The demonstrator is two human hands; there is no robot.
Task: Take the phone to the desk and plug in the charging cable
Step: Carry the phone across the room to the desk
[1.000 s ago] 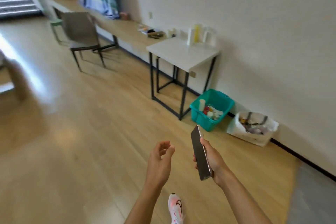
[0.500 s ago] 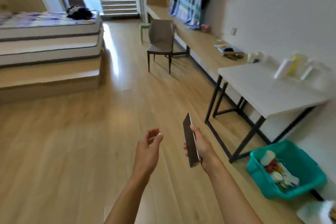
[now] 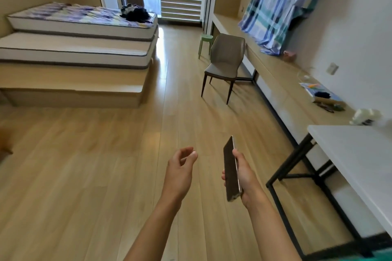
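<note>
My right hand grips a dark phone edge-on, its screen facing left, held out over the wood floor. Beside it my left hand hangs empty with loosely curled fingers. A long wooden desk runs along the right wall, with a wall socket above it and a thin white cable lying on its top. Small items on a blue sheet lie farther along the desk.
A white table with black legs stands at the near right. A grey chair and a green stool stand by the desk. A stepped bed platform fills the left. A plaid cloth hangs on the wall.
The view has swung left and up: the teal bin and white bag have left the frame, while the bed, window and long desk have come into view. Both hands keep their pose.
</note>
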